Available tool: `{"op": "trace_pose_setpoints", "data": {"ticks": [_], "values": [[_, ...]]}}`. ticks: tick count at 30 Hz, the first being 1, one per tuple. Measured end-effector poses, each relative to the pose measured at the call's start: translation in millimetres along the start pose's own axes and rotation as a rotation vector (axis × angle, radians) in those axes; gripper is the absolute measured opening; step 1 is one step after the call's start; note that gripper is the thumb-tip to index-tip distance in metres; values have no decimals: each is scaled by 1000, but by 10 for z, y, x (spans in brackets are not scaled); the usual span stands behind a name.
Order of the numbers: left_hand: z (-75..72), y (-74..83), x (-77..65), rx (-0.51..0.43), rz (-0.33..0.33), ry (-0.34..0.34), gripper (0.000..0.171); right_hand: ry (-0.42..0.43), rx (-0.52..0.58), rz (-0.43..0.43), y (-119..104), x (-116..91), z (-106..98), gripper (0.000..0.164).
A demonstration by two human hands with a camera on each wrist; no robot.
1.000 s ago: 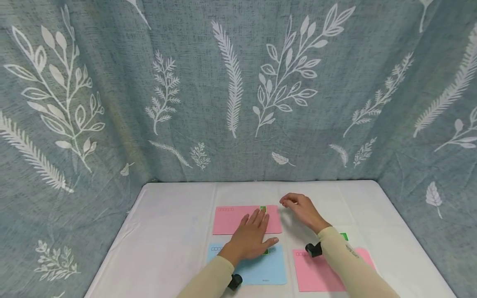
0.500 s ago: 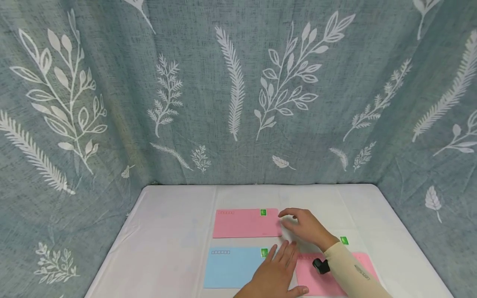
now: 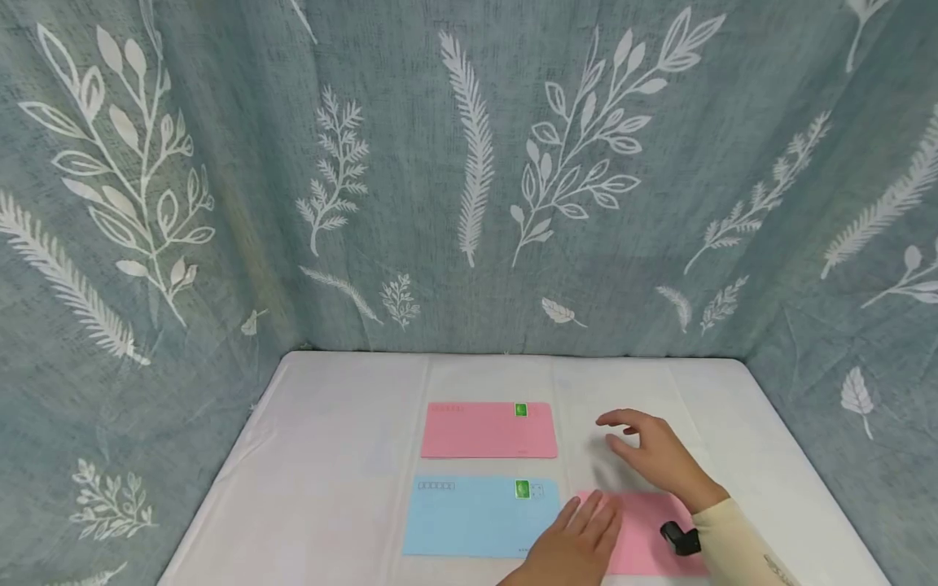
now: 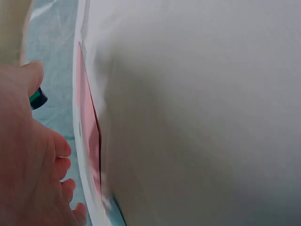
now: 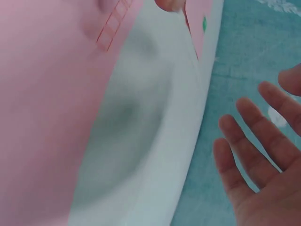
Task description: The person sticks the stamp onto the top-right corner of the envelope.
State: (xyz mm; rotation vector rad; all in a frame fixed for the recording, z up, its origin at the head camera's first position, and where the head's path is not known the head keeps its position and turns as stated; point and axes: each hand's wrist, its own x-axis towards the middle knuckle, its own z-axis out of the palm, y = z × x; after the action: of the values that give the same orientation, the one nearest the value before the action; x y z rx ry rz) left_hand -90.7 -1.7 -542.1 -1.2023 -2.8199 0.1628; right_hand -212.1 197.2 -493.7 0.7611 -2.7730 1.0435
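My left hand (image 3: 575,541) lies with fingers straight over the left edge of the lower right pink envelope (image 3: 645,541), beside the blue envelope (image 3: 476,521). I cannot tell whether it touches the paper. My right hand (image 3: 659,456) hovers past that envelope's far edge, thumb and fingers apart, holding nothing. Further back lies another pink envelope (image 3: 484,431). It bears a green stamp (image 3: 521,410), and the blue one has a green stamp (image 3: 523,489) too. In the right wrist view, red postcode boxes (image 5: 113,26) mark the near pink envelope (image 5: 47,117).
A white cloth covers the table (image 3: 330,456). Grey-green curtains (image 3: 366,203) with white leaf prints hang behind it and at both sides. A black wrist camera (image 3: 681,539) sits under my right forearm.
My left hand has left the far pink envelope and moved right and nearer, to the lower right one. The right hand has shifted right, and the loose green stamp there is now out of sight.
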Motion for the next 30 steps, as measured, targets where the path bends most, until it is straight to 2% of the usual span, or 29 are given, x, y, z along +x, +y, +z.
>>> {"op": "trace_pose_setpoints", "data": {"ticks": [6,12,15,21,24,30], "values": [[-28,166,178,38,26,-12,84,105,-55,69,220,-158,-354,23],[-50,366,346,34,49,-97,79,154,-130,183,525,-393,-561,18],[-57,437,414,16,48,-140,80,151,-137,241,652,-482,-585,16],[-23,502,488,26,59,-156,80,47,-115,366,867,-555,-516,8],[1,520,516,29,74,-149,80,13,-100,390,932,-568,-455,8],[30,564,592,15,91,-220,80,0,-102,395,979,-588,-399,9]]}}
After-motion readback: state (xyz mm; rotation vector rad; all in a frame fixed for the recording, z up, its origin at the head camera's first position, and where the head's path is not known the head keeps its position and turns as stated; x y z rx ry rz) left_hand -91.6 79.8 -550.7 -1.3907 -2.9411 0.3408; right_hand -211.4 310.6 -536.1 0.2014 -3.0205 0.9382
